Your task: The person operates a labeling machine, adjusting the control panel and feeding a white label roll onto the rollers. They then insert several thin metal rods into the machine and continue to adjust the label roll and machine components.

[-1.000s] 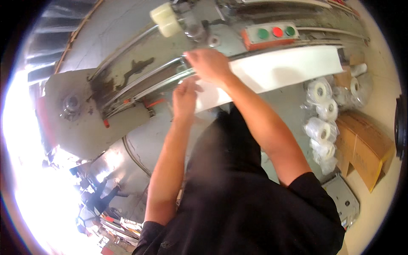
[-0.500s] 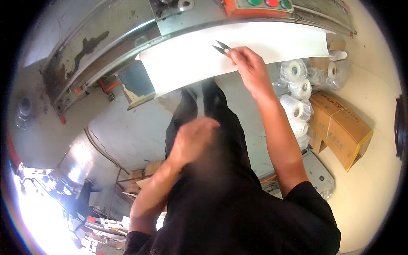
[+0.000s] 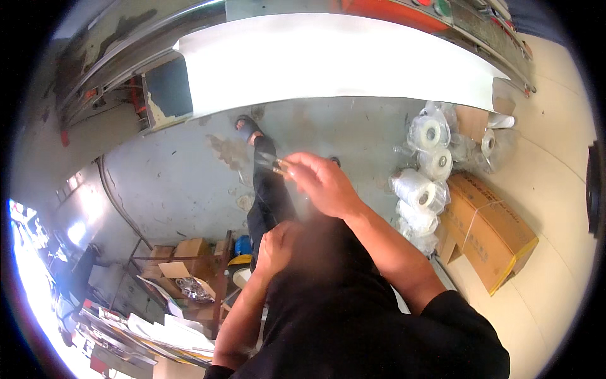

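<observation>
In front of my body, my right hand [image 3: 319, 180] grips small thread snips [image 3: 273, 163], their two pointed blades apart and aimed to the left. My left hand [image 3: 276, 248] is closed beside my waist, lower and to the left. Its palm side is hidden, so I cannot make out whether anything is in it. A long white sheet [image 3: 334, 60] lies along the machine's front at the top of the view. Both hands are away from it.
The machine [image 3: 142, 31] spans the far side, with a red control box [image 3: 394, 14]. Plastic-wrapped rolls [image 3: 435, 164] and a strapped cardboard carton [image 3: 489, 230] stand at right. Lower left are a rack of boxes [image 3: 189, 252] and stacked sheets [image 3: 167, 335]. Grey floor [image 3: 183, 183] lies between.
My right hand has drawn back from the white sheet with the thread snips. My left hand has moved slightly lower. My view and stance have shifted, and one foot is now stepped to the left.
</observation>
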`<state>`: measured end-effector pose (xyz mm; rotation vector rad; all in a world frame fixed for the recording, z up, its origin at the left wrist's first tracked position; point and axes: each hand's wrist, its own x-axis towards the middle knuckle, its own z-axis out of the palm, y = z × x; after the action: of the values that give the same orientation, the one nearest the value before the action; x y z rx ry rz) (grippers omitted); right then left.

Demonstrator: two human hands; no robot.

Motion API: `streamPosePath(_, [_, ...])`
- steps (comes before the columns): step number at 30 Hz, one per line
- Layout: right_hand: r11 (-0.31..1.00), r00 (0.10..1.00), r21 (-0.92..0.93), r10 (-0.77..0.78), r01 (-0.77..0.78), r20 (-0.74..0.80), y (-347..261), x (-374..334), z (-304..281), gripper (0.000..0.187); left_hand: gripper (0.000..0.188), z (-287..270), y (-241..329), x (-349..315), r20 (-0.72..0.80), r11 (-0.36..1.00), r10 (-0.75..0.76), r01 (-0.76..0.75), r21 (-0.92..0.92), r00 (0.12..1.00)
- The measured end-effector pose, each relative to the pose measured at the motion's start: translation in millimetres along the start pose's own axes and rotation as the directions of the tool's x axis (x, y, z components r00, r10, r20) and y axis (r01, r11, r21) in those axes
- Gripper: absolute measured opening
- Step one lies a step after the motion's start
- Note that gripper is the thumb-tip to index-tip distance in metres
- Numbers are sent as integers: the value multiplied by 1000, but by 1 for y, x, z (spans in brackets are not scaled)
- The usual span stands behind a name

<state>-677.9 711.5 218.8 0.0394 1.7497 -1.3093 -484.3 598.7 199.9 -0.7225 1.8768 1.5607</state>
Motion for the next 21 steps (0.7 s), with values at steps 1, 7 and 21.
streamPosePath(1, [1000,1000,-29,0,0,14,9,-10,-6,27,28,14,-2,-4,7,999,-43,43,3,999])
streamPosePath(7, [993,998,-100,-64,64,-1,73,-85,-59,27,26,92,17,-28,35,975,21,-28,221,999])
streamPosePath(21, [888,973,413,-130,200,-192,-46,-10,-85,39,26,42,189,-49,44,913,-9,-10,409,999])
